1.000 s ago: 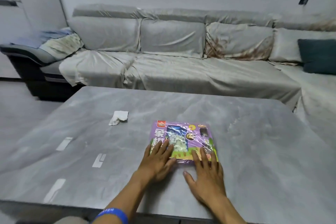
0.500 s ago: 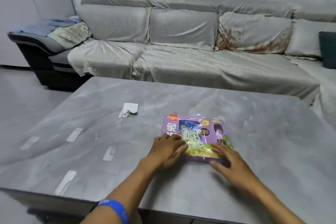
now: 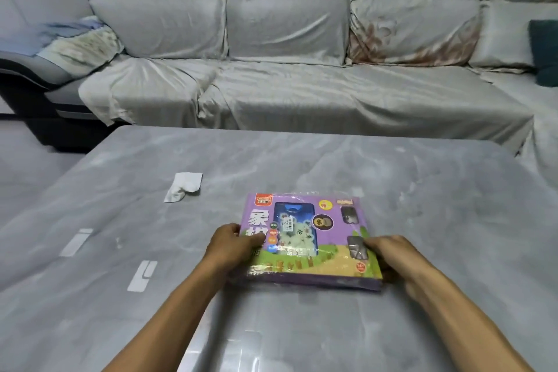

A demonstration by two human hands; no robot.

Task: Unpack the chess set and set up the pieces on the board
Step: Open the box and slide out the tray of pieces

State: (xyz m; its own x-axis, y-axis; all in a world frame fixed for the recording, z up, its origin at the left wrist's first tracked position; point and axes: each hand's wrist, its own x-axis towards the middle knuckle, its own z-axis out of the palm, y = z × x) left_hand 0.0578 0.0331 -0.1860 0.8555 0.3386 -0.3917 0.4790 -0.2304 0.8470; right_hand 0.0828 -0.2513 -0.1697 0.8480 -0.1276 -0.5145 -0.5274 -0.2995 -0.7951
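Two bare forearms reach in from 6 o'clock across a smooth, glossy grey table (image 3: 302, 160) with a marbled pattern. The left hand (image 3: 231, 246) grips the left edge of the chess set box (image 3: 308, 238), thumb curled onto the lid and fingers tucked under the side; the right hand (image 3: 392, 257) clasps the right edge the same way, thumb on top. The box lies just past the table's centre toward the person, flat and rectangular, wrapped in shiny, crinkled clear film, its purple lid printed with large yellow characters, a green and tan strip along the near edge, and a window showing pale round pieces. At 10 o'clock from the box lies a crumpled white tissue (image 3: 183, 186). Beyond the table, at 12 o'clock, stands a long sofa (image 3: 287, 84) draped in wrinkled grey cloth.
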